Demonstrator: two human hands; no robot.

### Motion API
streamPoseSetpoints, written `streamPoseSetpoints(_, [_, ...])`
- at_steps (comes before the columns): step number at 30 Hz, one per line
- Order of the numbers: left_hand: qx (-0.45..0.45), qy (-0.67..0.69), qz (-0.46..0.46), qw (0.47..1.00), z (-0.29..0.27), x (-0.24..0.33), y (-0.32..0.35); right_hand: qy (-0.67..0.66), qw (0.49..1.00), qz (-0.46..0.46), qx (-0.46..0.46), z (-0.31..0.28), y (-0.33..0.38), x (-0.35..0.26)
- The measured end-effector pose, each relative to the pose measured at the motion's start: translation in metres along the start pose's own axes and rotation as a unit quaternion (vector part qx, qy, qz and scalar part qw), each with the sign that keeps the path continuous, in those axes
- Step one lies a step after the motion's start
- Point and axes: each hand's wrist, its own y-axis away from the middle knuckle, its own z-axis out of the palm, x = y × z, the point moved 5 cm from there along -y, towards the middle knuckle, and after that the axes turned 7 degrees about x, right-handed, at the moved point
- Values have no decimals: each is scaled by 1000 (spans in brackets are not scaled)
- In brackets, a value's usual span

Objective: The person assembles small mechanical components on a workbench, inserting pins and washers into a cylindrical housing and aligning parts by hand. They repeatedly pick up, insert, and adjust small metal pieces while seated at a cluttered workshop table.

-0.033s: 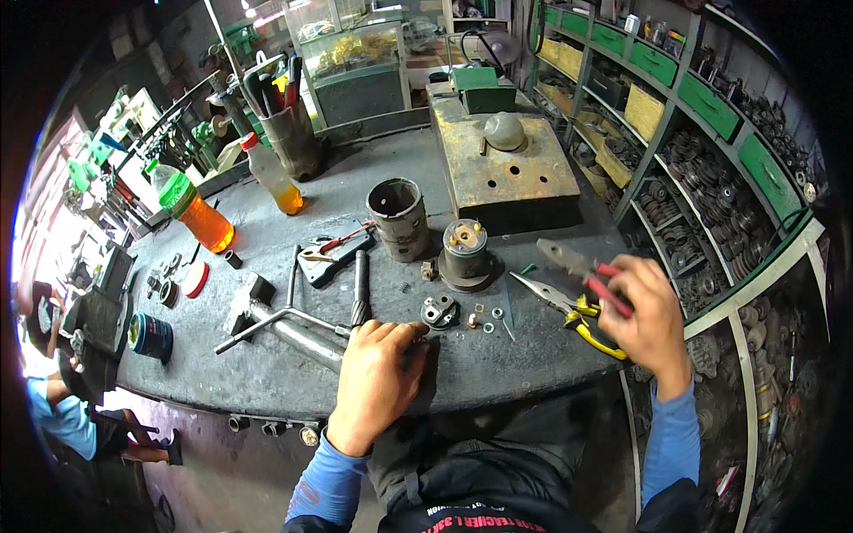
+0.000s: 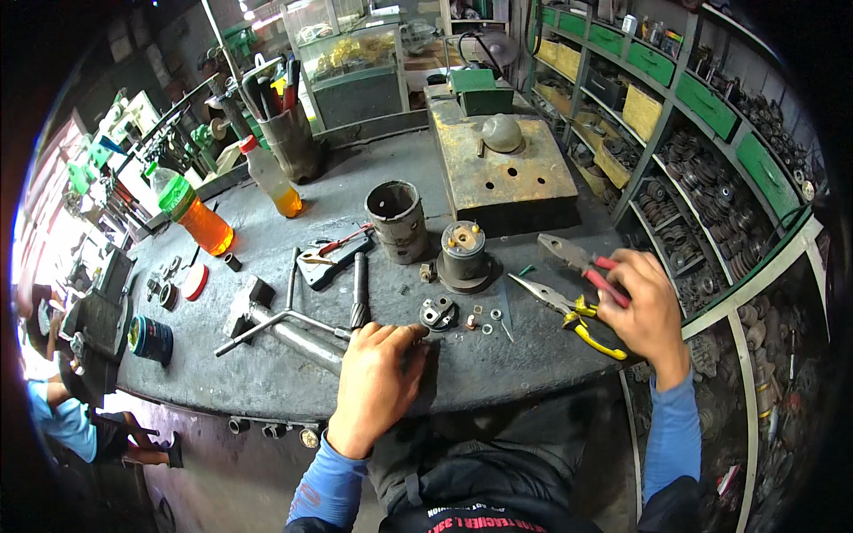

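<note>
A repair workshop: greasy metal workbench (image 2: 498,373), strewn pliers (image 2: 577,259), wall shelves (image 2: 711,178) of spare parts.

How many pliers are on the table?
2. The red-handled pliers lie by the right hand, which grips their handles. The yellow-handled pliers lie just in front of them, nearer the bench edge. More may be hidden in the tool cup.

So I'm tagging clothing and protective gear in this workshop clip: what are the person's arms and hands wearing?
Both forearms are in long, snug blue sleeves that end at the wrists. The left hand and right hand are bare: no gloves, and no watch, ring or wristband that I can see. The left sleeve has a small reddish mark low down near the frame edge.
</note>
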Motion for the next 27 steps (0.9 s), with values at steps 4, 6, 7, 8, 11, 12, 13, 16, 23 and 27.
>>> streamPoseSetpoints(4, [18, 61, -20, 998, -5, 11, 3, 26, 999, 17, -45, 26, -11, 25])
streamPoseSetpoints(6, [19, 90, -48, 995, -7, 14, 4, 37, 996, 28, -77, 40, -15, 25])
streamPoseSetpoints(7, [14, 111, -60, 992, -4, 14, 5, 43, 994, 34, -93, 44, -17, 25])
streamPoseSetpoints(8, [8, 132, -75, 988, -3, 13, 8, 15, 993, 55, -105, 46, -14, 26])
streamPoseSetpoints(11, [9, 180, -90, 980, 5, 14, 12, 35, 997, 62, -43, 34, -10, 12])
streamPoseSetpoints(12, [8, 188, -88, 978, 7, 15, 11, 22, 998, 59, -12, 29, -8, 3])
streamPoseSetpoints(13, [5, 199, -87, 976, 10, 16, 11, -28, 997, 74, 23, 25, -5, -12])
streamPoseSetpoints(16, [-1, 300, -157, 941, 16, 11, 15, -235, 969, 66, 45, 35, 10, -68])
streamPoseSetpoints(23, [28, 482, -245, 841, 24, 11, 23, -410, 908, 84, 32, 65, 25, -125])
streamPoseSetpoints(27, [28, 492, -267, 828, 26, 4, 27, -450, 888, 88, 11, 72, 27, -125])
